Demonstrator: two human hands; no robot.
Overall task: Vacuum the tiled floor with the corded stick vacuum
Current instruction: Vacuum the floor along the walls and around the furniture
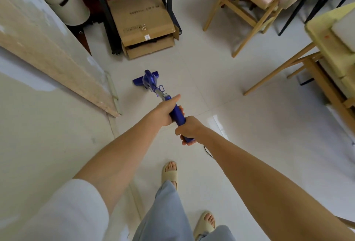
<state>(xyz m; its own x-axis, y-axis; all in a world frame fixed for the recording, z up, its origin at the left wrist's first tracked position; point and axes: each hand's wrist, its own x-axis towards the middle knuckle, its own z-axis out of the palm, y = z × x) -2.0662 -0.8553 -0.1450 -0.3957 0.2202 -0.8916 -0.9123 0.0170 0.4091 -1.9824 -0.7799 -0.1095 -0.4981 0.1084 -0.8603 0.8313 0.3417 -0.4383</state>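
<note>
A blue corded stick vacuum points away from me, its flat floor head resting on the pale tiled floor just in front of a cardboard box. My left hand grips the upper part of the blue handle, thumb stretched along it. My right hand wraps around the handle's rear end, just behind the left. A thin black cord trails from the handle end under my right forearm.
Stacked cardboard boxes sit under a black metal frame straight ahead. A wall edge with a wooden strip runs along the left. Wooden chairs and a table stand to the right. My feet in sandals are below.
</note>
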